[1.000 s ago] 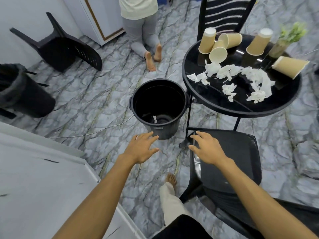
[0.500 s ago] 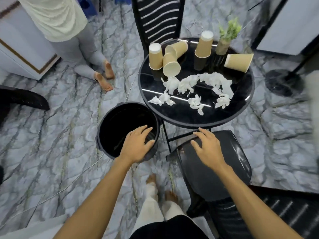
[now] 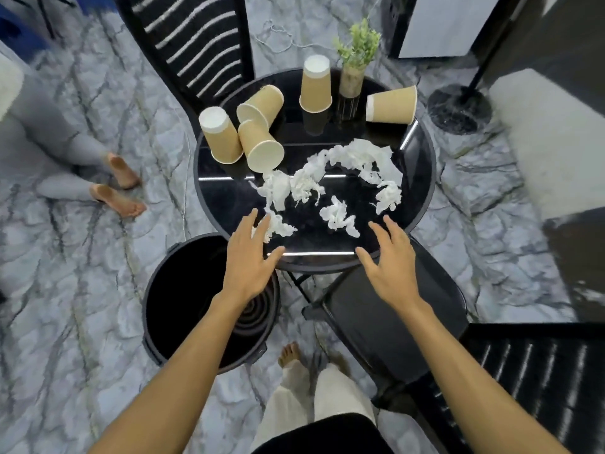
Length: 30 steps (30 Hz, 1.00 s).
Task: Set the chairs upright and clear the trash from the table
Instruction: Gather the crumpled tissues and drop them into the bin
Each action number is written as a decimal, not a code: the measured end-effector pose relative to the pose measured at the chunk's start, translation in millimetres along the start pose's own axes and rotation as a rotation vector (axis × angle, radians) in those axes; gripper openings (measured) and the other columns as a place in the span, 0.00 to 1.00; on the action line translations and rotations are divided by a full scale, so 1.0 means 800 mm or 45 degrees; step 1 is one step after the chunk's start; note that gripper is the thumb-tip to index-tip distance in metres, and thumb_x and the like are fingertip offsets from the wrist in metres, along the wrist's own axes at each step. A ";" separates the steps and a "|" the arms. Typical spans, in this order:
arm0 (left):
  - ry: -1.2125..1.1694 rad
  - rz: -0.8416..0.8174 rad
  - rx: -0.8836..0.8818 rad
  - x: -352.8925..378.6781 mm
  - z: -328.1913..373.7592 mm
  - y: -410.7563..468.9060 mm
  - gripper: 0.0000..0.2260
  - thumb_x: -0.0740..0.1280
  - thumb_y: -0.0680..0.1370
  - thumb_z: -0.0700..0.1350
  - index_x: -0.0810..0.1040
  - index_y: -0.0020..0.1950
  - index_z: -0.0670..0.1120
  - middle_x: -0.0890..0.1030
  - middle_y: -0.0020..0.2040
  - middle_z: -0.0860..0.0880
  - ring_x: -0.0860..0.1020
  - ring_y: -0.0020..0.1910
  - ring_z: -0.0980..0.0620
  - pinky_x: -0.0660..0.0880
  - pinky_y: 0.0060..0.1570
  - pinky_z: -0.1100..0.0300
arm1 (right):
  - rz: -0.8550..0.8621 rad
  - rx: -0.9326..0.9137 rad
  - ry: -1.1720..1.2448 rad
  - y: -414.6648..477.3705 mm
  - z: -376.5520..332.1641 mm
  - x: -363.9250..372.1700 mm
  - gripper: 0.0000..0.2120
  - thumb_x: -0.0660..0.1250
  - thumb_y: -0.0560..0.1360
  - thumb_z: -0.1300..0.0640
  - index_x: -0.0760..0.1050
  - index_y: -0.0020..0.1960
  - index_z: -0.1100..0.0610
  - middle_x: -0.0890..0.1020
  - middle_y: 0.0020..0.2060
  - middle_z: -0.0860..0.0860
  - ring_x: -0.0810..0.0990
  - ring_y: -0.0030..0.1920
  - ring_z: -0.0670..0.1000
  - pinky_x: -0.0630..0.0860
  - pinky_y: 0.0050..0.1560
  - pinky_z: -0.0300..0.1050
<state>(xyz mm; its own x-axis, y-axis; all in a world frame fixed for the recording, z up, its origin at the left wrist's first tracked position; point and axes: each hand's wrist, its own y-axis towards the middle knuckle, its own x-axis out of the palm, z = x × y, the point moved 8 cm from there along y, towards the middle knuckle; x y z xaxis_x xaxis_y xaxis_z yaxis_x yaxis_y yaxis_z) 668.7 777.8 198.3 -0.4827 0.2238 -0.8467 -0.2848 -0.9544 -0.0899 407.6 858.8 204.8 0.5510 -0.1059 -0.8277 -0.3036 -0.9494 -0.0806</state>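
A round black table (image 3: 222, 198) carries several tan paper cups (image 3: 222, 136), some tipped over, and torn white tissue (image 3: 357, 158) strewn across its middle. My left hand (image 3: 250, 257) hovers open over the table's near left edge, its fingertips close to a tissue scrap (image 3: 278, 226). Over the near right edge my right hand (image 3: 389, 260) is spread open and holds nothing. One black chair (image 3: 386, 319) stands upright under my right arm. Another upright chair (image 3: 193, 44) stands behind the table. A black trash bin (image 3: 183, 296) sits on the floor below my left forearm.
A small potted plant (image 3: 355, 57) stands at the table's back. Another person's bare feet (image 3: 118, 188) are on the marble floor at left. A round black stand base (image 3: 458, 108) and white furniture (image 3: 550, 136) lie at right. My own feet (image 3: 289, 353) are below.
The view has swung right and closer to the table. Both hands rose from the bin rim and the chair seat to the table's near edge. The fallen chair at left left the view.
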 end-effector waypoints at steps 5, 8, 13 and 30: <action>-0.037 -0.039 -0.032 0.019 -0.008 0.038 0.38 0.65 0.78 0.61 0.48 0.81 0.54 0.45 0.81 0.49 0.41 0.80 0.47 0.41 0.76 0.47 | 0.069 0.045 -0.035 0.038 0.003 0.001 0.37 0.65 0.76 0.39 0.55 0.78 0.52 0.49 0.79 0.54 0.44 0.79 0.55 0.44 0.77 0.57; -0.052 -0.049 -0.032 0.031 -0.011 0.061 0.40 0.66 0.77 0.61 0.46 0.81 0.53 0.43 0.81 0.50 0.39 0.80 0.48 0.39 0.76 0.47 | 0.063 0.052 -0.013 0.069 0.015 0.005 0.44 0.67 0.72 0.34 0.51 0.79 0.51 0.44 0.80 0.53 0.40 0.79 0.54 0.41 0.77 0.57; -0.040 -0.033 0.049 0.048 -0.008 0.102 0.42 0.68 0.76 0.59 0.44 0.81 0.53 0.41 0.81 0.50 0.39 0.80 0.50 0.39 0.77 0.48 | -0.014 0.064 -0.045 0.119 0.037 0.020 0.55 0.67 0.66 0.27 0.43 0.80 0.50 0.41 0.79 0.51 0.35 0.78 0.52 0.36 0.77 0.55; -0.389 -0.083 0.279 0.048 0.059 0.164 0.33 0.66 0.77 0.56 0.58 0.79 0.50 0.55 0.80 0.52 0.51 0.79 0.53 0.53 0.76 0.45 | 0.211 -0.042 0.348 0.164 -0.015 0.014 0.35 0.68 0.74 0.38 0.62 0.75 0.50 0.59 0.77 0.46 0.55 0.77 0.44 0.54 0.76 0.60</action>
<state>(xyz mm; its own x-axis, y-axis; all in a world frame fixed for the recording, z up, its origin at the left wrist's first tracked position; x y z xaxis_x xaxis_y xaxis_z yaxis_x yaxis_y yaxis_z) 573.8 670.5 178.4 -0.6730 0.3631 -0.6444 -0.4777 -0.8785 0.0039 383.2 729.7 191.8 0.6862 -0.3313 -0.6476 -0.3836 -0.9212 0.0648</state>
